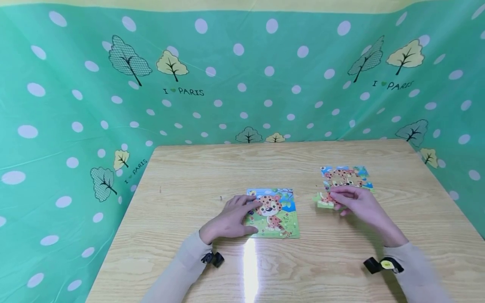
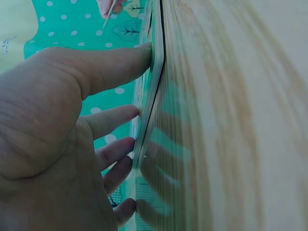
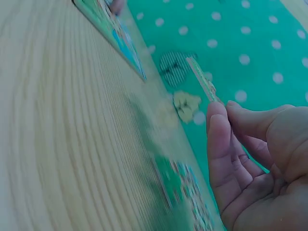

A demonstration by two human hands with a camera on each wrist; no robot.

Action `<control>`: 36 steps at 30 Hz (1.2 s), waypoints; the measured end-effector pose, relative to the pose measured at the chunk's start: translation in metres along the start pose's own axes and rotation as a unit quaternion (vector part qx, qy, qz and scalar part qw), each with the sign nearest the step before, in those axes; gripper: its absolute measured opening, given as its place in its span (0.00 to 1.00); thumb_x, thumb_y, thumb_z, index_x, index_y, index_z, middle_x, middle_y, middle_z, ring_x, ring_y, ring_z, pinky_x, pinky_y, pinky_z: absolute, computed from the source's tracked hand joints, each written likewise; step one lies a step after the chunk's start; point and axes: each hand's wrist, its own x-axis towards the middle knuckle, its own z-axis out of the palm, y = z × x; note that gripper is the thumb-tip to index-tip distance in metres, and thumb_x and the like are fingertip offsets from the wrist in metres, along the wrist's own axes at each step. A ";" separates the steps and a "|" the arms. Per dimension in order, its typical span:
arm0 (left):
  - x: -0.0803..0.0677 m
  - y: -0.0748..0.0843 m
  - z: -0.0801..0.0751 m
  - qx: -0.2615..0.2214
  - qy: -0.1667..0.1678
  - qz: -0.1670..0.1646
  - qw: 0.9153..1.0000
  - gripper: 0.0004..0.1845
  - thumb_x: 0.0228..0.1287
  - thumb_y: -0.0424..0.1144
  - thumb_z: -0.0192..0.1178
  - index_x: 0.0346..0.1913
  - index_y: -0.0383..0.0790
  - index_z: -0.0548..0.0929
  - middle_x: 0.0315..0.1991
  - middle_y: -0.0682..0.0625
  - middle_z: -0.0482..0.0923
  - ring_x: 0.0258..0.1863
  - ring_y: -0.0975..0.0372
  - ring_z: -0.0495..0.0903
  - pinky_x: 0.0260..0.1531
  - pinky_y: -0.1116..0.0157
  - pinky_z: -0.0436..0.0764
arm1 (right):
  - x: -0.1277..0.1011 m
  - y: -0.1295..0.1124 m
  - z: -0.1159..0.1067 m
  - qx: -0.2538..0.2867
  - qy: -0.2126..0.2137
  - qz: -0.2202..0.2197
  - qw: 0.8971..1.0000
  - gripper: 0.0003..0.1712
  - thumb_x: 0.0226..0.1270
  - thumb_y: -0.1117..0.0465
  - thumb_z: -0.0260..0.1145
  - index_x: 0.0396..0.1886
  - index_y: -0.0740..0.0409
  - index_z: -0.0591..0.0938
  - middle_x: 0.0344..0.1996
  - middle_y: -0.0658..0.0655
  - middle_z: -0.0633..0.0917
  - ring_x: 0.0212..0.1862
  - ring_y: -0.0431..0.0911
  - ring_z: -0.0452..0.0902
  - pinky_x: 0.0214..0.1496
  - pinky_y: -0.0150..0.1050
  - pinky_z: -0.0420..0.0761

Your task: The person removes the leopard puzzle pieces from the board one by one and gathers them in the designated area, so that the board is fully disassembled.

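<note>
A puzzle board (image 1: pixel 278 216) with a spotted leopard picture lies flat at the middle of the wooden table (image 1: pixel 197 176). My left hand (image 1: pixel 246 213) rests on the board's left side with its fingers spread and straight. In the left wrist view the fingertips (image 2: pixel 144 55) press on the board's edge (image 2: pixel 155 82). At the right, my right hand (image 1: pixel 339 197) pinches a thin puzzle piece (image 3: pixel 203 79) between thumb and fingers, lifted just off the table. A cluster of loose puzzle pieces (image 1: pixel 345 177) lies just beyond that hand.
Green dotted cloth (image 1: pixel 242 84) with tree prints walls the table on the back and both sides. A bright glare streak (image 1: pixel 250 265) lies on the wood near the front edge. Black wrist straps (image 1: pixel 380 265) sit on both sleeves.
</note>
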 end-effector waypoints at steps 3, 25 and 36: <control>0.000 0.001 0.001 0.014 0.004 -0.006 1.000 0.41 0.68 0.49 0.71 0.81 0.51 0.68 0.84 0.44 0.59 0.83 0.45 0.54 0.83 0.37 0.51 | -0.001 0.009 -0.013 -0.004 0.010 0.007 1.000 0.30 0.82 0.52 0.64 0.68 0.72 0.77 0.38 0.43 0.90 0.38 0.39 0.87 0.39 0.39 0.91; -0.001 0.005 0.001 0.025 0.013 0.000 1.000 0.41 0.68 0.50 0.71 0.81 0.49 0.69 0.83 0.43 0.60 0.82 0.44 0.56 0.82 0.38 0.55 | -0.001 0.054 -0.071 -0.049 0.057 0.073 0.995 0.40 0.84 0.45 0.60 0.72 0.78 0.70 0.33 0.42 0.88 0.34 0.36 0.86 0.38 0.35 0.90; -0.001 0.004 0.002 0.022 0.014 -0.002 1.000 0.41 0.68 0.50 0.71 0.81 0.50 0.69 0.83 0.43 0.60 0.82 0.44 0.56 0.82 0.38 0.54 | 0.001 0.058 -0.070 -0.081 0.046 0.081 0.992 0.36 0.84 0.46 0.59 0.69 0.77 0.74 0.31 0.47 0.87 0.30 0.38 0.81 0.32 0.36 0.86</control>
